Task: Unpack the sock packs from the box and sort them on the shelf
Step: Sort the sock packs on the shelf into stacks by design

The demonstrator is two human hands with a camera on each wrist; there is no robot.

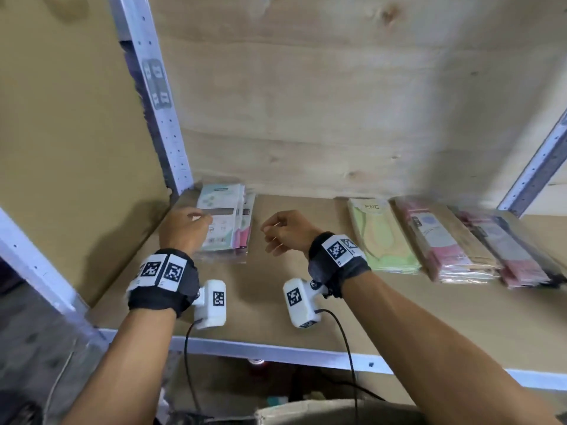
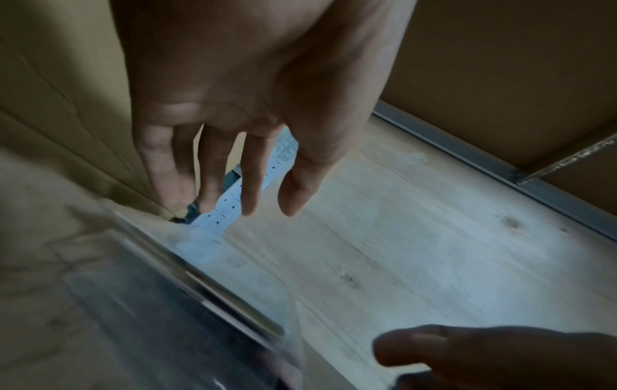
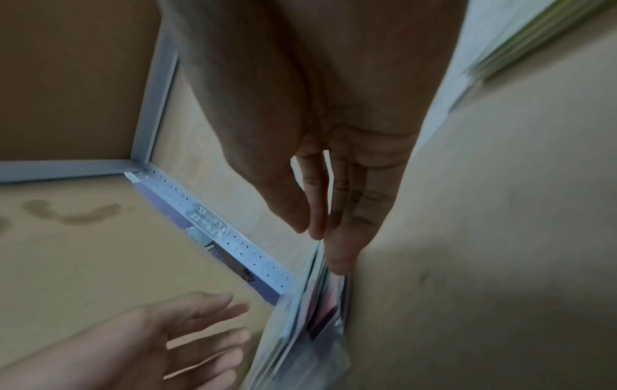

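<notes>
Hovering over the mint sock pack stack [image 1: 225, 223], the left hand [image 1: 184, 225] is released, fingers [image 2: 250, 179] extended. Right hand [image 1: 285, 231] loosely curled, grasping nothing, above the shelf [image 1: 276, 302].

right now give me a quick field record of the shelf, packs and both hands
shelf: wooden board in a metal frame
left stack: mint and pink sock packs in the back left corner
right stacks: green packs, then pink packs further right
left hand: open, at the left stack's near edge
right hand: loosely curled, holds nothing, beside that stack

Sock packs [image 1: 225, 222] in glossy clear plastic; shelf [image 1: 276, 302] matt brown board, back wall [image 1: 337, 102] grainy wood.
</notes>
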